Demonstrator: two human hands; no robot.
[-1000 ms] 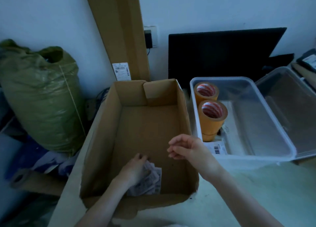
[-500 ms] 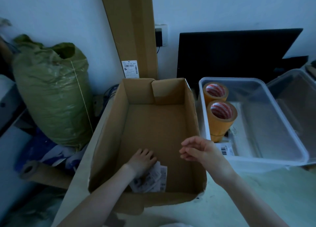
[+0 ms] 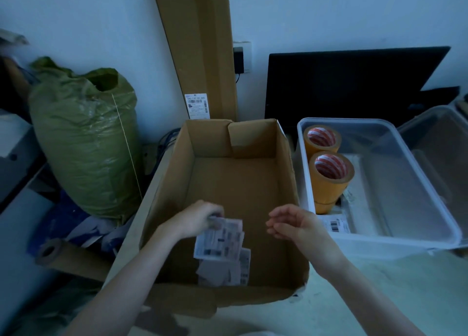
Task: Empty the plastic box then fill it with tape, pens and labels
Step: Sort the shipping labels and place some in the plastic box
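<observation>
Open plastic box (image 3: 430, 237), tape rolls (image 3: 329, 176) left.

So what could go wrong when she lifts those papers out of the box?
The left hand pinches the labels by one top corner only, so loose sheets might slip back into the cardboard box. In the plastic box, the tape rolls stand tall and could topple if bumped.

Pale table (image 3: 379, 297) bearing cardboard box (image 3: 286, 183), plastic box (image 3: 415, 239).

One head-worn wide view looks forward and steeply down, close over the cardboard box (image 3: 235, 183) at frame centre, wall (image 3: 76, 19) across the top.
</observation>
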